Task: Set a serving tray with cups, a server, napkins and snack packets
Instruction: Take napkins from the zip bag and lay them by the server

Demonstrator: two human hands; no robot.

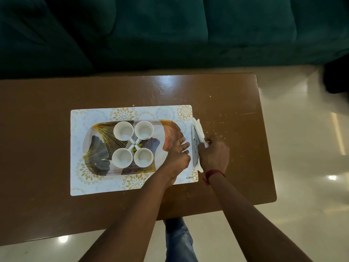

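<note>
A single head-worn camera looks steeply down from above the near edge of the glossy brown wooden table point(56, 152), facing forward. Both forearms enter from the bottom of the frame. The wide lens bends the table's edges. The dark green upholstered sofa point(170, 31) fills the far side; the pale shiny tiled floor point(306, 140) shows at right.

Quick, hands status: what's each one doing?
Left hand: open, resting on tray edge, holding nothing.
Right hand: closed on white napkins.
</note>
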